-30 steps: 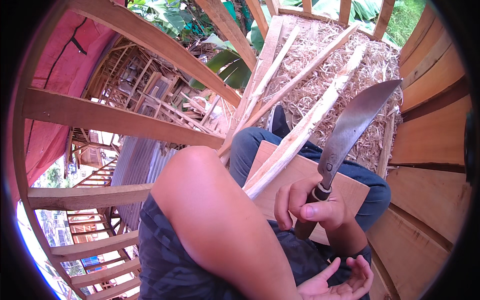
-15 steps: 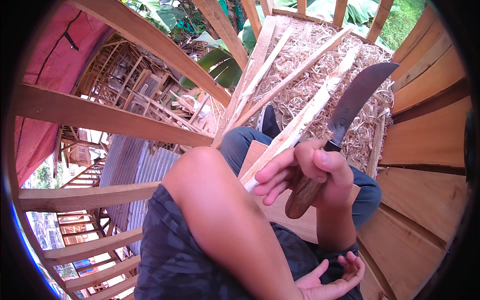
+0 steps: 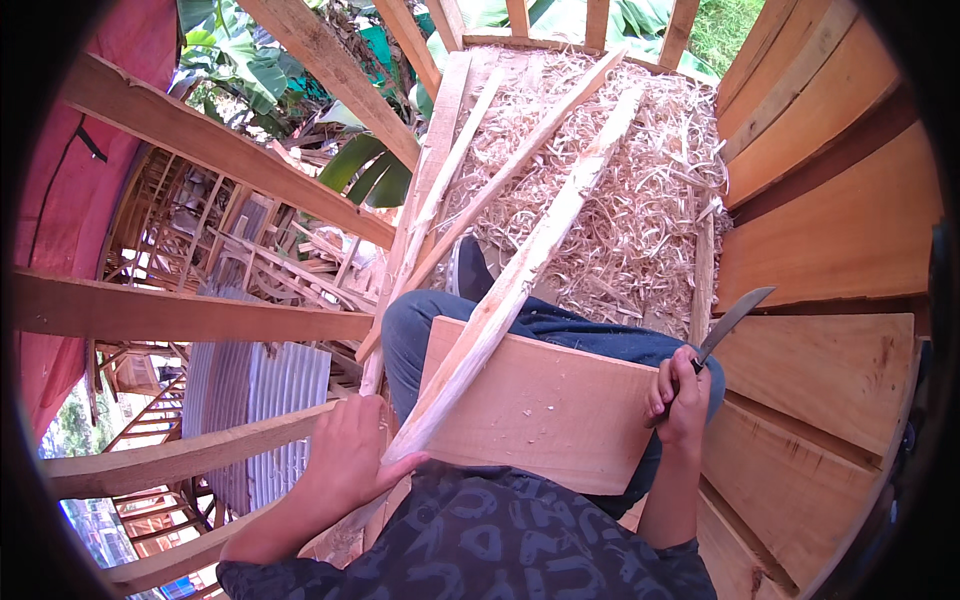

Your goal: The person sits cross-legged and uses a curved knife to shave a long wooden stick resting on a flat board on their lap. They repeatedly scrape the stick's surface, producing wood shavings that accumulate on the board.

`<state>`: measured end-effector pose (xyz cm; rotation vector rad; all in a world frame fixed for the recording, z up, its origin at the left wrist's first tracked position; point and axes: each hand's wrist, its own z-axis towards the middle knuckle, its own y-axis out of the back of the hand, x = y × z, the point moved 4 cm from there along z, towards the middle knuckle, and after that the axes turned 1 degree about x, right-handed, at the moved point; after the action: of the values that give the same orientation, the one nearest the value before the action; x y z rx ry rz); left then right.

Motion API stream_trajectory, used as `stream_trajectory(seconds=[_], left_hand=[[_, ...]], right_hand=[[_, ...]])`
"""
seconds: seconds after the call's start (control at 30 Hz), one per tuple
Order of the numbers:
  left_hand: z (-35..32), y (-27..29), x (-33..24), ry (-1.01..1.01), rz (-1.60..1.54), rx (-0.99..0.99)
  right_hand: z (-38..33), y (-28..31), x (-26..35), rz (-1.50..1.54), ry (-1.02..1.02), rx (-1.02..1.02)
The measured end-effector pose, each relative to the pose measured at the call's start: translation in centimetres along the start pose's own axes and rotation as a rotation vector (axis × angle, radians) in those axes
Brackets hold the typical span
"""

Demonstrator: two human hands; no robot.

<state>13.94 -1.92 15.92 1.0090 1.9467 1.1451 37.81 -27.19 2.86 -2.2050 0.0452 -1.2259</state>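
My left hand (image 3: 352, 452) is at the near end of a long pale wooden pole (image 3: 520, 275), its thumb across the wood and its fingers on the far side, partly hidden. The pole slants over my lap, its far end above the shavings. In my right hand (image 3: 682, 396), by my right knee, is a curved-blade knife (image 3: 732, 325). Its blade points up and right, clear of the pole. A flat wooden board (image 3: 545, 415) lies across my lap under the pole, with a few small chips on it.
Curly wood shavings (image 3: 620, 210) cover the floor ahead. Two more thin wooden strips (image 3: 530, 165) lean to the left of the pole. Slatted timber railing (image 3: 190, 305) runs along my left, plank walling (image 3: 810, 375) along my right. Corrugated metal sheet (image 3: 255, 400) shows beyond the railing.
My left hand has moved from beside my right elbow to the pole's near end. The right hand has lowered the knife toward my right knee, fingers now wrapped round it. The view has shifted.
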Motion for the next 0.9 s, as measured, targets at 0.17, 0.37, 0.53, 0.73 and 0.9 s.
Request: stream_trajectory(seconds=[0.17,0.37,0.53,0.73,0.9], left_hand=[[-3.8,-6.0,2.6,0.332,-0.513,0.290],[-6.8,-10.4,5.2,0.346,-0.453,0.042],[-12.1,-18.3,9.1,0.302,-0.414,-0.086],[-14.5,-23.6,10.2,0.216,-0.431,-0.150],[-14.2,-25.2,11.7,0.226,-0.488,-0.051]], right_hand=[[0.6,-2.2,-0.1,-0.219,0.082,0.056],[0.7,-4.4,1.1,-0.401,0.005,0.342],[-1.1,-5.2,-0.1,-0.555,-0.200,0.551],[-2.5,-7.7,-3.4,-0.758,-0.326,0.811],[-1.6,-6.7,-3.6,-0.790,-0.233,0.692]])
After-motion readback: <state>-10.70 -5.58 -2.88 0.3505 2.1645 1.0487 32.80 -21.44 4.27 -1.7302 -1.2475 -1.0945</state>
